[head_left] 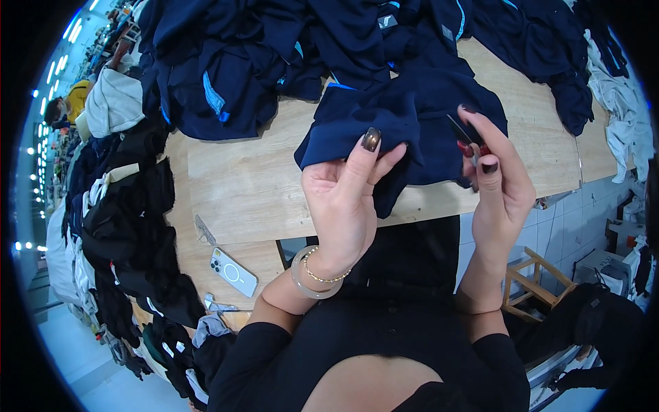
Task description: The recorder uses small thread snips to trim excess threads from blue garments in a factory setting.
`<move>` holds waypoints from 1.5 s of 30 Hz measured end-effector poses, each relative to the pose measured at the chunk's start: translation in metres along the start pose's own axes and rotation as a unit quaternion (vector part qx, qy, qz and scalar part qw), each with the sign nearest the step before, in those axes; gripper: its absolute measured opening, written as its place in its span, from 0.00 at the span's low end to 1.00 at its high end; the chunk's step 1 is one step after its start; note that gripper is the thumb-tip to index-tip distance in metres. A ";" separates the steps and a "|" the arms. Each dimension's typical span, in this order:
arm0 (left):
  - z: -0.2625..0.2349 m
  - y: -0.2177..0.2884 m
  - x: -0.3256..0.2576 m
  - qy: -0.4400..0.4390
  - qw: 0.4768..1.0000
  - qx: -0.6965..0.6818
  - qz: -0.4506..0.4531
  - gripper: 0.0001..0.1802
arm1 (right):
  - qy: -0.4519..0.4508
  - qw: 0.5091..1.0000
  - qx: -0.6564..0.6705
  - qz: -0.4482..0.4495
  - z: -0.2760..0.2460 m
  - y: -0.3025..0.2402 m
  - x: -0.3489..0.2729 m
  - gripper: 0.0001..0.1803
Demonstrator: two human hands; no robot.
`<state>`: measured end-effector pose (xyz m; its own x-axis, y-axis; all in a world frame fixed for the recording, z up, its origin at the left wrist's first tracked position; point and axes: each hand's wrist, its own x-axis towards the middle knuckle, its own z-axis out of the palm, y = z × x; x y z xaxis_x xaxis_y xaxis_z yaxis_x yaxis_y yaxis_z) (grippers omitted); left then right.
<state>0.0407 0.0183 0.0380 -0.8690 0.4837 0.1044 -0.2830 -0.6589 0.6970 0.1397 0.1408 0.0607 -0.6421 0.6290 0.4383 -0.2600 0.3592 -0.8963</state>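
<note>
Over the near edge of the bench [240,185], I've got a navy garment [367,113] bunched up in front of me, partly on the wood & partly hanging off the edge. My L hand [347,192] is pinching a fold of it betw. thumb & fingers. My R hand [504,185] has small red-handled snips [469,148] betw. thumb & curled fingers, blade pointing up-L over the cloth; can't tell if the tip touches it. On my L wrist: a pale bangle [299,276] w/ a thin gold bracelet [317,275] just beside it. More navy clothes [233,69] are heaped along the far side, some w/ light-blue bits. Phone [234,272] lies back-up on the wood to my L, w/ a pile of black clothes [130,226] beyond it. Wooden stool [539,280] is down on my R.
</note>
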 end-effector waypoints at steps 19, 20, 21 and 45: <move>-0.008 0.011 0.008 -0.038 0.997 0.022 -0.066 0.08 | -0.197 0.941 -0.183 -0.204 -0.021 0.007 0.063 0.12; -0.008 0.011 0.008 -0.039 0.997 0.022 -0.066 0.08 | -0.196 0.941 -0.183 -0.204 -0.021 0.007 0.063 0.12; -0.008 0.012 0.008 -0.038 0.997 0.024 -0.069 0.08 | -0.197 0.940 -0.185 -0.208 -0.020 0.007 0.063 0.12; -0.005 0.014 0.011 -0.006 0.991 -0.091 -0.102 0.08 | -0.060 0.987 0.146 0.036 0.001 0.038 0.031 0.16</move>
<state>0.0252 0.0119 0.0456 -0.7821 0.6230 -0.0157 -0.5208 -0.6396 0.5654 0.1092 0.1736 0.0403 -0.7427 0.5534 0.3770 -0.3963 0.0905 -0.9136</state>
